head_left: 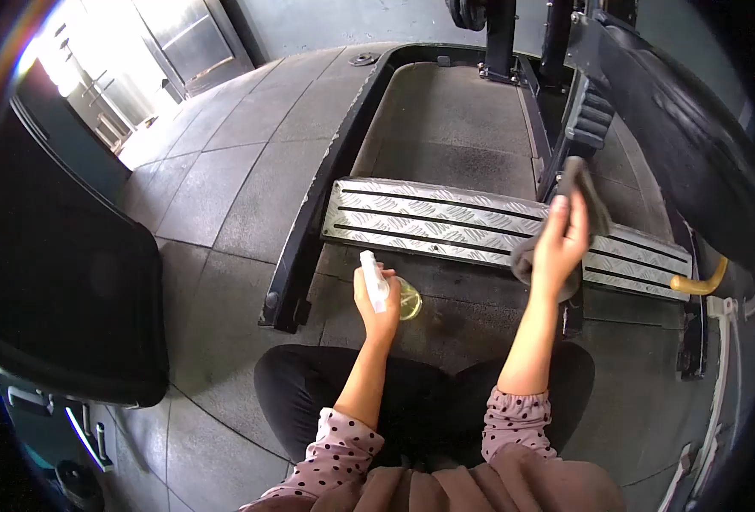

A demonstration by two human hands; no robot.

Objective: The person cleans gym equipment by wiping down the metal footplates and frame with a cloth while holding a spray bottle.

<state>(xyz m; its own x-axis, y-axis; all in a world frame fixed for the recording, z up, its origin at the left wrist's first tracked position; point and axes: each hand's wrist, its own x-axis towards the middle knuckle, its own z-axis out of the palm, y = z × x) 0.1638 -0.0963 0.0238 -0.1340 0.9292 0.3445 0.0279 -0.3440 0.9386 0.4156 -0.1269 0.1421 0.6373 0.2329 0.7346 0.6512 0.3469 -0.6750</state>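
My left hand (376,303) is wrapped round a spray bottle with a white trigger head (374,280) and yellowish liquid (410,300) in its clear body. It hangs in front of the near edge of a silver checker-plate footplate (433,218) with dark strips. My right hand (560,252) grips a grey-brown cloth (595,200); part of it drapes below the fingers on the left. The cloth is in front of a black upright of the machine. I cannot tell whether it touches the frame. Behind my right hand, part of the footplate is hidden.
The black machine frame (330,171) surrounds the footplate. A black padded part (676,111) rises at the right, with a yellow curved handle (703,280) below it. Another black padded piece (61,282) stands at the left. Grey tiles (224,205) cover the floor.
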